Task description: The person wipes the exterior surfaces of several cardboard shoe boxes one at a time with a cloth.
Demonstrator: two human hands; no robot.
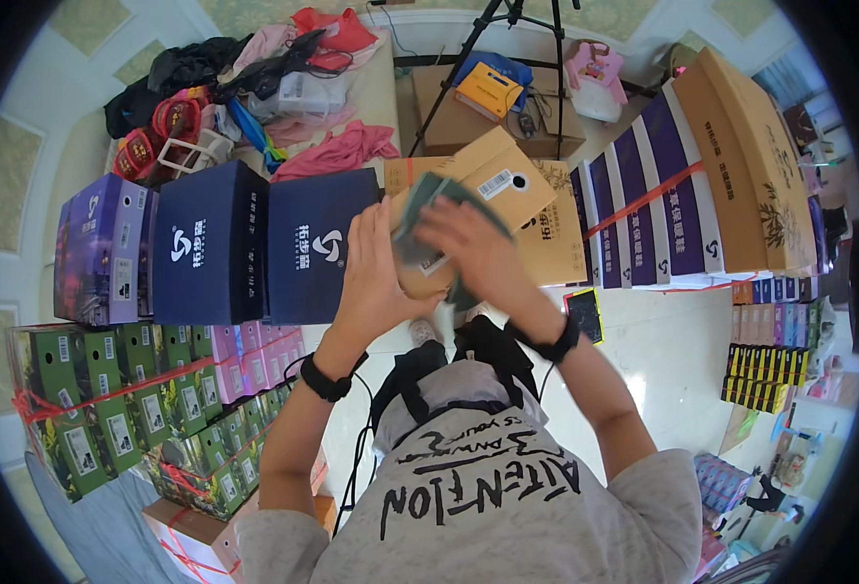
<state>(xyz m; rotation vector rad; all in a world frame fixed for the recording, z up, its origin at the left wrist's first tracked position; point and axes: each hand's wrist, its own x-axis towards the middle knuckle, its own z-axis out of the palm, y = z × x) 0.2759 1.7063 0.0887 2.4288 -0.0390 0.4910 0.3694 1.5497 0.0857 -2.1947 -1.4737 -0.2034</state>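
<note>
A brown cardboard shoebox (491, 156) with a white label is held up in front of me at a tilt. My left hand (369, 268) grips its near left side, thumb reaching along the lower edge. My right hand (473, 243) presses a grey-green cloth (405, 216) onto the box; motion blurs its fingers. One end of the cloth hangs below that hand. Behind the held box stands another brown box (561, 238), partly hidden. To its left are two dark blue shoeboxes (324, 243) (210, 243).
A purple box (103, 248) ends the row at left. Green shoeboxes (79, 409) tied with red cord are stacked below. Purple-and-white boxes (677, 185) stand at right beside a large brown box (746, 161). Clothes (342, 151), a tripod (468, 49) and a yellow box (493, 91) lie beyond.
</note>
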